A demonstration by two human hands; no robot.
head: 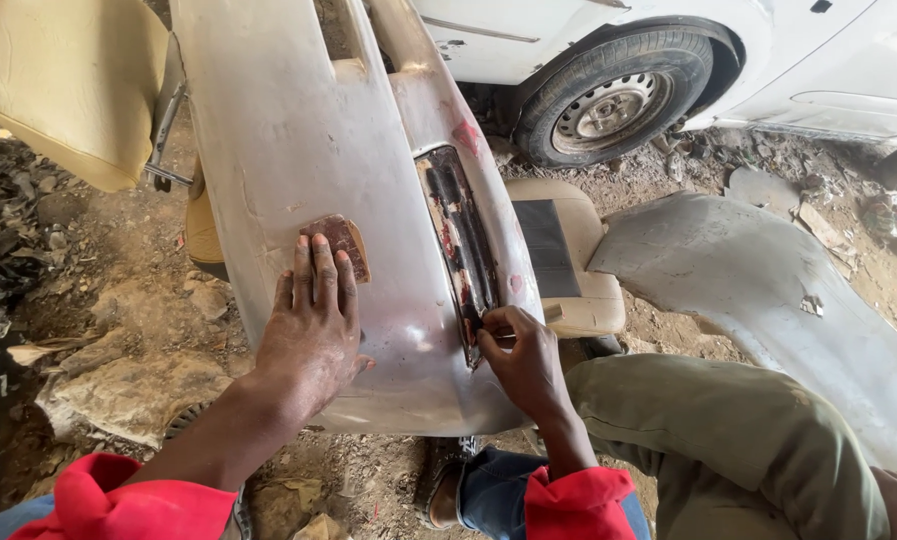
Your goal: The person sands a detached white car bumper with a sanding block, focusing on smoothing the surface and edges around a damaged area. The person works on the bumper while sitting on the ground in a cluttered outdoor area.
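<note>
- A tan foam seat cushion [63, 85] leans at the far left, above dirt ground [118, 310] strewn with stones and scraps.
- The left hand [308, 325] lies flat, fingers stretched and together, pressing a brown piece of sandpaper [340, 240] onto the grey car bumper [288, 150]; the open palm seems laid this way to spread pressure over the curved skin. It closes around nothing.
- The bumper runs from the top of the view down toward the person, its near end resting between the two arms, apparently propped on another tan seat cushion [578, 280] beneath it.
- A long dark recess [458, 240] in the bumper shows rust-red and black patches; it holds no loose object that can be seen.
- The right hand [528, 360] curls at the lower end of that recess, fingertips pinched on its edge, seemingly steadying the panel.
- A grey fender panel [758, 290] lies on the ground at right, beyond an olive-trousered knee [728, 430].
- A white car [688, 50] stands behind, its wheel [613, 95] on the dirt.
</note>
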